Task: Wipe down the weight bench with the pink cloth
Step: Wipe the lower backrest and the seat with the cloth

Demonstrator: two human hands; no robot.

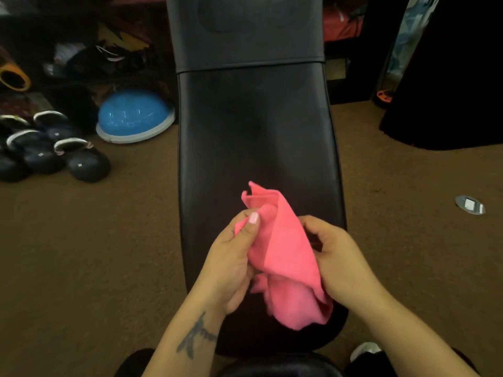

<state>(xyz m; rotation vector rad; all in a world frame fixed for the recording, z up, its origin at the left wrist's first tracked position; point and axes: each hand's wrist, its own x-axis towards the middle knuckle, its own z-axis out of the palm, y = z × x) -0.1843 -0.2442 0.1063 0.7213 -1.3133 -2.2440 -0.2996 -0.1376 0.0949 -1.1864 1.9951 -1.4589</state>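
To the left of the left hand (234, 265), well apart on the brown carpeted floor (89, 240), sit a blue half-dome balance trainer with a pale rim (134, 117) and a cluster of dark round weights with pale handles (51, 148); none of it bears on the job.

The left hand is closed in a pinch, thumb on top with its pale nail showing, gripping the left edge of the soft pink cloth (283, 257). The cloth hangs between the two hands, raised above the near end of the surface, the long black padded vinyl weight bench (258, 137). Whether its drooping tail touches the padding cannot be told.

The right hand (343, 257) is curled shut on the cloth's right edge, fingers tucked behind the fabric.

The step in hand looks like folding or bunching the cloth into a pad. To do it well, fold it flat so a broad face meets the vinyl, tuck the loose lower tail in, and then settle it under one palm with firm even pressure.

The cloth's long axis runs from a pointed, folded corner beyond the left thumb, aimed away from the person, down to the rumpled tail nearest the body, leaning slightly rightward as it descends. The bench's long axis runs straight away from the hands, with a seam crossing it far ahead; strokes are best laid along that length, from the near end outward.

Further right of the right hand, well apart on the carpet, lies a small round metal disc (470, 204).
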